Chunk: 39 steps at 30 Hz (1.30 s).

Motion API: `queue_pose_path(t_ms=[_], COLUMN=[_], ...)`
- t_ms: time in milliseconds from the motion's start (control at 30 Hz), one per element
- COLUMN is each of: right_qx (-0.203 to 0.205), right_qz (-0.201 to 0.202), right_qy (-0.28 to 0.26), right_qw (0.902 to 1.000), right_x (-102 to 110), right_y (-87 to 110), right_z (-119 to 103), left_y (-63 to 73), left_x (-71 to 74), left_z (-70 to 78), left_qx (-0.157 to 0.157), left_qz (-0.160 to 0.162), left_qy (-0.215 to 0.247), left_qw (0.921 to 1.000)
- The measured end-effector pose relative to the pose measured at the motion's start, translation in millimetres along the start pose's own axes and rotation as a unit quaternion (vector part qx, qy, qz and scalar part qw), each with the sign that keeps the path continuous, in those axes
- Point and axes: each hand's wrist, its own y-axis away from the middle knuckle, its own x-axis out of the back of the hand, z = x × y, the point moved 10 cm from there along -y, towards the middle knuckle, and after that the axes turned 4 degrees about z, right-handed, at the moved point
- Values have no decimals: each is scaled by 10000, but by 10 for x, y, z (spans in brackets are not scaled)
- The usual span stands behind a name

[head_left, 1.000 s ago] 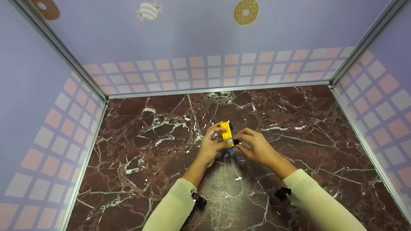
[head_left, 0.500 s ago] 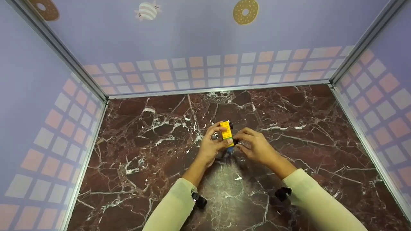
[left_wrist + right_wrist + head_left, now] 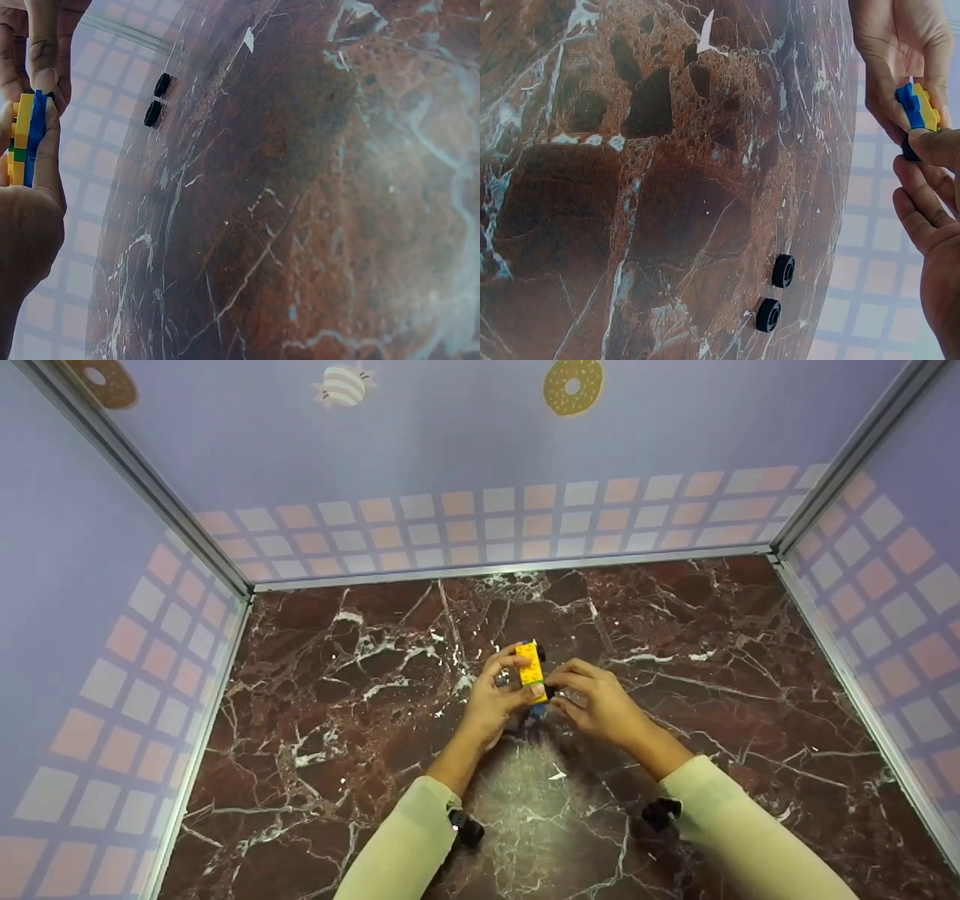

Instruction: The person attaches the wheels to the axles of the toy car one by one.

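Note:
My left hand (image 3: 487, 706) grips a small toy car built of bricks (image 3: 529, 666), raised off the table. Yellow studded bricks with a green strip sit on its blue base (image 3: 35, 139). At the car's right side, my right hand (image 3: 606, 706) pinches a black wheel (image 3: 910, 148) between thumb and fingers, against the blue base. Another black piece shows by the car's far end in the head view; whether it is attached is unclear. Two loose black wheels (image 3: 783, 271) stand on the table close together in both wrist views. My fingers hide parts of the car.
The dark red marble-patterned table (image 3: 360, 780) has white veins and a glossy surface. Lilac panels (image 3: 480, 450) with checks and sweets close off its back and sides, joined by metal rails. A small white fleck (image 3: 557, 773) lies in front of the hands.
Hardly anything differs. Both hands keep their hold at the same spot, and the toy car has shifted only very slightly.

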Motion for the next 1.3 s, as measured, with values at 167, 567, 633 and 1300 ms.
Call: queue_pose_path(t_ms=[167,567,633,1300], right_qx=[4,31,45,-961], right_qz=[52,114,127,-99], right_qy=[-17,-47,-52,-491], right_qw=[10000,9999,9999,9941], right_x=[-3,5,13,44], right_y=[1,-14,-24,-90], right_z=[20,27,22,250], left_y=[-8,-30,-31,-2], left_x=[4,-4,-4,-43], left_z=[-3,32,42,96], left_qx=[29,-65,-70,-118], left_qz=[-14,-45,-28,-44], left_qy=[-73,-350,-332,-36], left_qw=[10000,9994,9994,9999])
